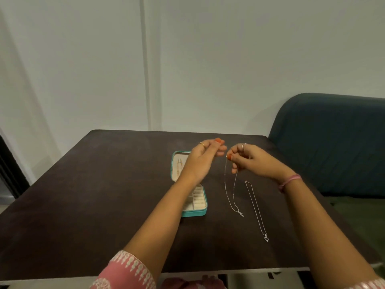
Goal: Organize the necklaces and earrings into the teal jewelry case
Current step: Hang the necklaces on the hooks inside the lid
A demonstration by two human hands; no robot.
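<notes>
**Dim, even indoor light; soft wide-angle picture**

The scene is lit dimly and evenly, with a greenish-grey cast on the wall (208,59). No hard shadows or glare are seen on the dark surface (83,205). Detail is softened throughout, and the fine chains are only faintly resolved. Straight lines are bent towards the edges by the wide lens.

Teal jewelry case (195,213), frame centre: middle and hinge hidden behind left forearm; lid contents too small to identify. Left hand (205,156): slightly blurred; contact with chain not discernible. Held necklace (230,192): upper ends concealed inside right hand (249,158) fingers (234,171); pendant too small to make out. Second necklace (257,211) pendant likewise. Table (83,205) near edge partly covered by arms. Sofa (333,142) cut off at right edge.
</notes>
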